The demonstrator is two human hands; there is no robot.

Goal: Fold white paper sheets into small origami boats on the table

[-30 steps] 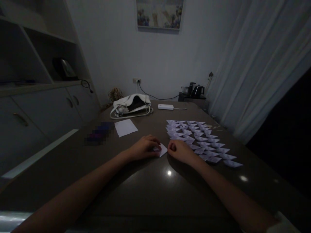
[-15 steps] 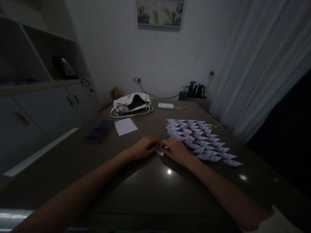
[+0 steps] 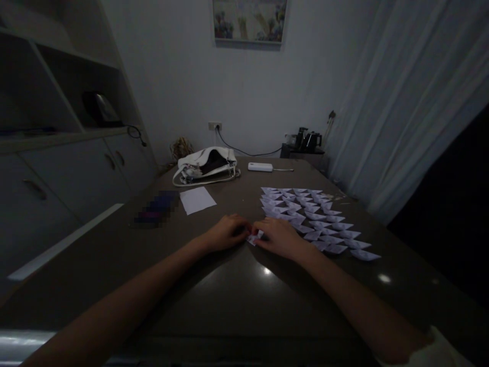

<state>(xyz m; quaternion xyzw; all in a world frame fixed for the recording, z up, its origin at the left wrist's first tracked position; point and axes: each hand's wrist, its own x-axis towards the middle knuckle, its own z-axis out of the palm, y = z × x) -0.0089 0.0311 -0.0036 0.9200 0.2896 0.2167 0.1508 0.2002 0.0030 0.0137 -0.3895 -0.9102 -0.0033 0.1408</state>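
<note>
A small folded piece of white paper [image 3: 252,238] lies low over the dark table, pinched between my two hands. My left hand [image 3: 228,232] grips its left side, fingers curled and fingertips together. From the other side my right hand [image 3: 278,236] holds it, thumb and fingers closed on the paper's right part. The fingertips hide much of the folds. Just beyond my right hand, several folded paper boats [image 3: 317,223] stand in close rows. A flat stack or sheet of white paper [image 3: 197,200] rests to the far left of my hands.
A white handbag [image 3: 208,164] sits at the table's far left, with a white power-bank-like device [image 3: 260,167] and its short cable to its right. A blurred dark item [image 3: 156,208] lies on the left. Behind stand a black kettle [image 3: 312,141] and a curtain [image 3: 397,102].
The fingers of my right hand have shifted slightly at the small paper, and more of its right edge shows. Both hands stay in the same place.
</note>
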